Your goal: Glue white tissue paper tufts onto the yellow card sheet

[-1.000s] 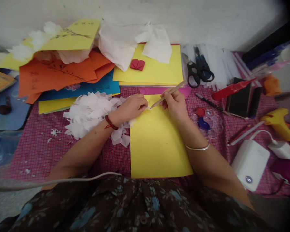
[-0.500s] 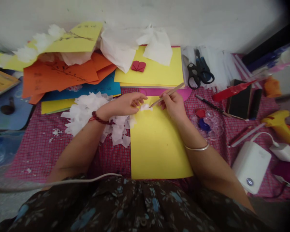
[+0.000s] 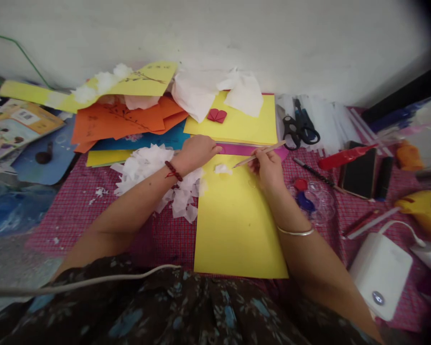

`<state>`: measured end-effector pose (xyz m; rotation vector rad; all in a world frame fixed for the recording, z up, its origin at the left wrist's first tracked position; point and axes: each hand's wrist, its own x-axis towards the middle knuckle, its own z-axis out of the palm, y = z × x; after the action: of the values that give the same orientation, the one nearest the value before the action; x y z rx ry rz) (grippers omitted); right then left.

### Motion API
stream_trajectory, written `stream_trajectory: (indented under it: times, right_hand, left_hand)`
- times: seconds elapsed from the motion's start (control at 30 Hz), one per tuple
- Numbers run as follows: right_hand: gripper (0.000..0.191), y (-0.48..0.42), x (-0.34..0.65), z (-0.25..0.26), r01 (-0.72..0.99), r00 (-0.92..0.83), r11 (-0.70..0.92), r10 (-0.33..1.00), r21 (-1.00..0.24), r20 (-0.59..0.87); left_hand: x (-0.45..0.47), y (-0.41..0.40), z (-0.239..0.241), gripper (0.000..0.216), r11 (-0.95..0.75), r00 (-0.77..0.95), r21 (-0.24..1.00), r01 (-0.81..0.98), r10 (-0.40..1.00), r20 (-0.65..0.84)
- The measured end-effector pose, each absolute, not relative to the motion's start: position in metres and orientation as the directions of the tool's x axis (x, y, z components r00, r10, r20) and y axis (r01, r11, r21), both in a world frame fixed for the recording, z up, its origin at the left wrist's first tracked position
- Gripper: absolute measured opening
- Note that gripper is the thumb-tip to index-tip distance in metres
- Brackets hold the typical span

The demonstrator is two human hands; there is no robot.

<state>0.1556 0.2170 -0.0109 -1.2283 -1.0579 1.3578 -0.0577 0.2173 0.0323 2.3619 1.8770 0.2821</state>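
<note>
Pinching a wooden stick (image 3: 247, 160) in clamped fingers, the right hand (image 3: 267, 165) has the tip just beside a small white paper piece (image 3: 222, 169) — it lies between both hands, on a yellow sheet (image 3: 240, 225). The left hand (image 3: 198, 152) curls by the sheet's far left corner; I can't tell whether it grips anything. A clear palette (image 3: 321, 203) holds red and blue patches. Checked cloth (image 3: 79, 206) lies beneath, a pale wall (image 3: 215, 38) behind.
</note>
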Motion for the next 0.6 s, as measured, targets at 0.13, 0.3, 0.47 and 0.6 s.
stream_trajectory:
  times: [0.13, 0.3, 0.47, 0.6]
  right_hand:
    - [0.029, 0.218, 0.156, -0.011, -0.112, -0.005, -0.125, 0.992, -0.986, -0.125]
    - [0.027, 0.218, 0.159, -0.016, -0.131, 0.018, -0.092, 0.995, -0.987, -0.095]
    - [0.022, 0.220, 0.162, -0.021, -0.167, 0.012, -0.092, 0.995, -0.982, -0.095]
    - [0.019, 0.220, 0.162, -0.023, -0.182, 0.014, -0.069, 0.997, -0.981, -0.072]
  left_hand:
    - [-0.040, 0.229, 0.033, 0.037, -0.235, 0.236, 0.131, 0.963, 0.972, 0.005]
    - [-0.013, 0.253, 0.020, 0.039, -0.316, 0.317, 0.075, 0.946, 0.948, -0.005]
    - [-0.016, 0.264, 0.022, 0.033, -0.603, 0.591, -0.123, 0.788, 0.797, -0.124]
    - [-0.023, 0.264, 0.039, 0.029, -0.758, 0.710, -0.258, 0.600, 0.652, -0.266]
